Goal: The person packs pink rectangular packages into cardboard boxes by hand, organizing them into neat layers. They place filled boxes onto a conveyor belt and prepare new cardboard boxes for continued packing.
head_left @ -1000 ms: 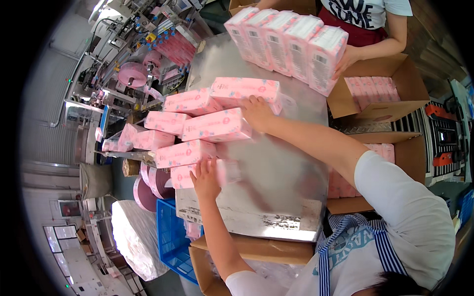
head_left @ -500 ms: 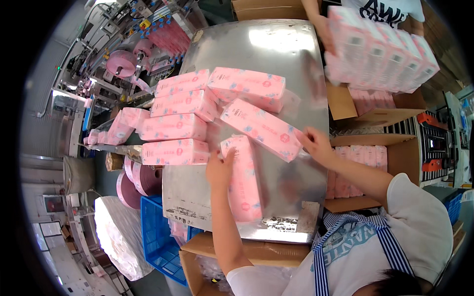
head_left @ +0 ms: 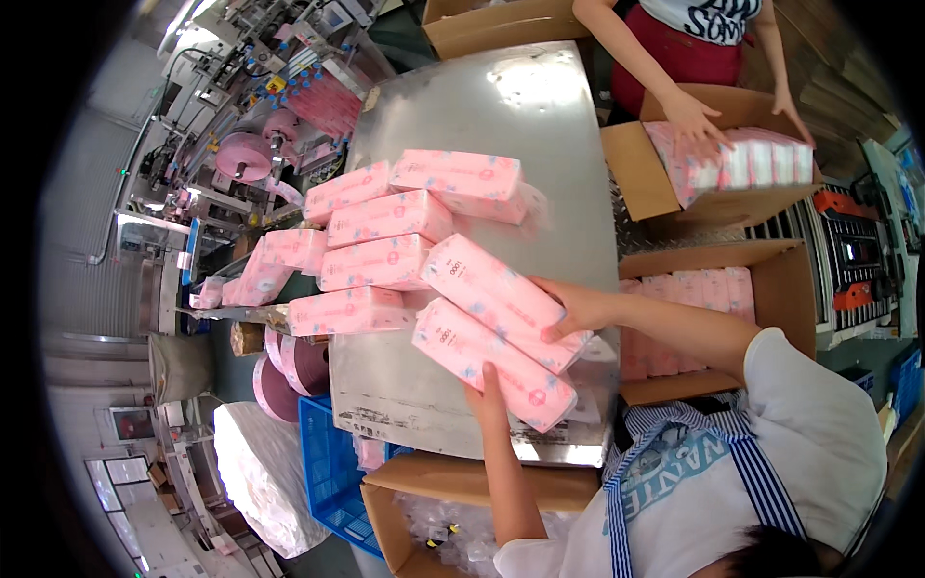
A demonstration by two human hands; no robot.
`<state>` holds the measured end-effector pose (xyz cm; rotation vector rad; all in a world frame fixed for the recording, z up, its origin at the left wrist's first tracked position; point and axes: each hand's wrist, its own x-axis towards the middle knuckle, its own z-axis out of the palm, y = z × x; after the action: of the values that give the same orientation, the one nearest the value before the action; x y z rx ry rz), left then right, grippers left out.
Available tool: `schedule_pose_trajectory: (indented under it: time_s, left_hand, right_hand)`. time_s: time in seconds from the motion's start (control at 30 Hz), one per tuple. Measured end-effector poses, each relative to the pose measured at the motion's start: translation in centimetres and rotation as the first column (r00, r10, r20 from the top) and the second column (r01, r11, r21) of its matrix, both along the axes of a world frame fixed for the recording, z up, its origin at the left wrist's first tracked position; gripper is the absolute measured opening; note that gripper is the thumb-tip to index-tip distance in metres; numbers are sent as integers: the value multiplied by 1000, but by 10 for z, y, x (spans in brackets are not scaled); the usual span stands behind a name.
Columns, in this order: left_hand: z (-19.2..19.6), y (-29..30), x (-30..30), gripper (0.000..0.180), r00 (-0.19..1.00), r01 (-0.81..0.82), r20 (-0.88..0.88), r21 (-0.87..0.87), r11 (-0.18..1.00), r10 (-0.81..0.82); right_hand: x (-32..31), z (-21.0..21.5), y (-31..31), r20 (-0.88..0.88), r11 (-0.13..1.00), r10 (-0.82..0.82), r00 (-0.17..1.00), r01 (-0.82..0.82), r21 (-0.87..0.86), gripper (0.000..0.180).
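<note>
Two pink tissue packs lie side by side at a slant over the metal table. My left hand [head_left: 489, 393] grips the nearer pack [head_left: 491, 364], its thumb along the side and its other fingers hidden. At the right end of the farther pack [head_left: 496, 303], my right hand [head_left: 575, 310] is closed with thumb and fingers on its edge. To the left of them, several more pink packs [head_left: 376, 262] lie in a loose stack of rows, and one pack [head_left: 458, 175] sits crosswise at the far end.
Steel tabletop [head_left: 482, 106] stretches beyond the packs. On the right stand an open carton [head_left: 785, 318] of packs and another carton [head_left: 641, 183], where a co-worker's hands [head_left: 694, 125] press on packs. Near me are a carton of plastic film [head_left: 385, 515] and a blue crate [head_left: 323, 482].
The nearer pack has turned and moved up against the farther one, my left hand moving right with it. The co-worker's row of packs has gone down into the carton. The view has shifted slightly.
</note>
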<state>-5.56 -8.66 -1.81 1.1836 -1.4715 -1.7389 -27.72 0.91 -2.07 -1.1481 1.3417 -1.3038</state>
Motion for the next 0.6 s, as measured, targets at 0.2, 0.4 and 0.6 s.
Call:
schedule_pose_trajectory:
  time_s: [0.2,0.4,0.6]
  left_hand:
    - [12,65,22,61,946,321,87,-137,937,-311]
    - [25,118,-22,59,905,411,-52,-143,900,-422]
    - [-6,190,-92,72,621,783,161,-84,617,-767]
  right_hand:
    - [-8,37,87,132,996,-80,988,73,51,108]
    - [-25,63,179,-444,939,-342,828,310,-147,104]
    - [-51,54,337,-592,762,-250,766,533,368,74]
